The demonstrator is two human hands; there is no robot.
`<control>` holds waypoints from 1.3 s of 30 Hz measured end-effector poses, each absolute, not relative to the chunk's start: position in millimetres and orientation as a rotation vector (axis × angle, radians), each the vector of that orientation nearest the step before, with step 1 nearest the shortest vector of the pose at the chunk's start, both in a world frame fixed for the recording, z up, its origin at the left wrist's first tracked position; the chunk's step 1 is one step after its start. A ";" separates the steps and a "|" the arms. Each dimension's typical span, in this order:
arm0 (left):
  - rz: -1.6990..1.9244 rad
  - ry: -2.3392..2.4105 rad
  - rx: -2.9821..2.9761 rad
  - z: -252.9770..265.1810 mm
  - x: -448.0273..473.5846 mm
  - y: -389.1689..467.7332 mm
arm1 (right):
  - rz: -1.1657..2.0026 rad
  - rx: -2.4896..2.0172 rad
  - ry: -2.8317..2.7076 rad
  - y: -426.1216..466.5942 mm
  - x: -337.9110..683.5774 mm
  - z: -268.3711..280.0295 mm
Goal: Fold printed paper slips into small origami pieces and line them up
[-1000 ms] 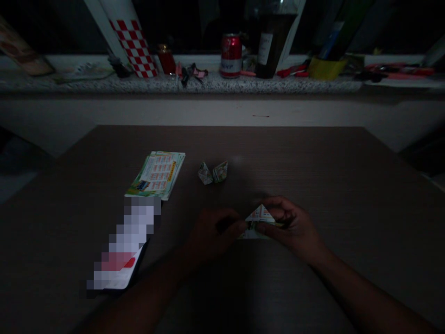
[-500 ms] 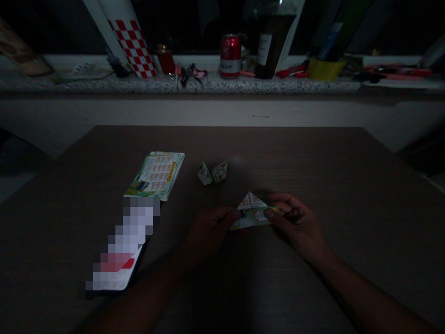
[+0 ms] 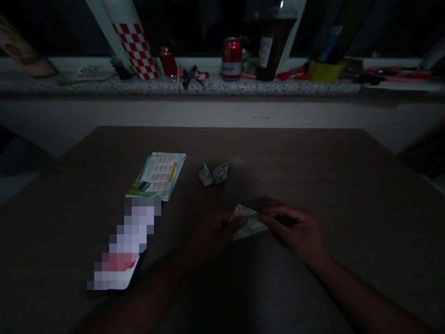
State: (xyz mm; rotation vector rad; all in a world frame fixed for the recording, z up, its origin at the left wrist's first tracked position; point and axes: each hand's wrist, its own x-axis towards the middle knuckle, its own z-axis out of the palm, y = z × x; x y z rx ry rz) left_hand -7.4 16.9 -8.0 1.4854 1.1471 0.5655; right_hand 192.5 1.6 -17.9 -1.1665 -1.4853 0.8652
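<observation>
A partly folded printed paper [image 3: 255,224] with a pointed top is held low over the table. My left hand [image 3: 217,229] grips its left side, the thumb lying across the front. At the upper right edge, my right hand [image 3: 294,227] pinches the paper between thumb and fingers. The fingertips behind the paper are hidden. Just beyond the hands lie two small folded paper pieces [image 3: 220,173], side by side with their points up.
On the left, a stack of printed calendar sheets [image 3: 158,174] lies against a phone [image 3: 120,280] with a blurred screen. Behind the wooden table [image 3: 313,157], a stone sill [image 3: 208,88] carries a red can [image 3: 232,58], a dark bottle [image 3: 269,51] and a checkered tube [image 3: 139,51].
The paper has tilted, its point shifting left and down. My left thumb has slid further across its front, and my right hand has moved slightly left to the upper edge.
</observation>
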 end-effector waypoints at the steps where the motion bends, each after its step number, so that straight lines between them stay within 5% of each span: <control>1: 0.576 1.141 1.483 -8.1 -7.6 16.9 | 0.867 -1.167 -1.500 2.5 192.9 -17.3; 27: 0.546 1.025 1.364 -8.8 -6.4 17.8 | 0.917 -1.284 -1.837 -5.8 196.0 -14.2; 39: 0.670 0.843 1.041 -10.2 -6.6 21.5 | 1.057 -1.158 -1.511 0.0 202.0 -26.2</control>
